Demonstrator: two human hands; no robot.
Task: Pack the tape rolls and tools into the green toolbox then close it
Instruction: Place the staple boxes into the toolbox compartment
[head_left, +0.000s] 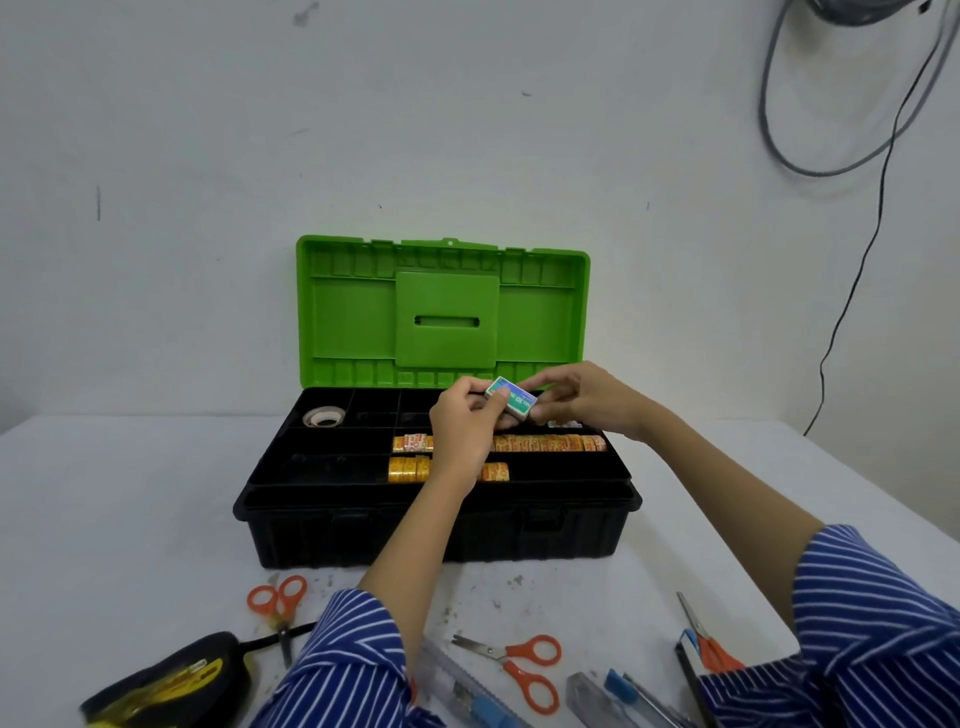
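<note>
The toolbox (436, 525) stands open on the table, its green lid (358, 317) upright against the wall. Its black tray holds rows of small yellow-orange tape rolls (550, 443) and one white tape roll (323, 417) in the back-left compartment. My left hand (462, 431) and my right hand (582, 397) together hold a small green and white staple box (511, 399) above the tray's back row. Orange-handled scissors (278, 605) lie front left of the toolbox, and a second pair of orange scissors (519, 665) lies in front of it.
A black and yellow tape measure (166, 680) sits at the front left. Clear cutters with blue parts (613, 691) and more scissors (701, 639) lie along the front edge, partly under my striped sleeves. Cables (852, 291) hang on the wall at right.
</note>
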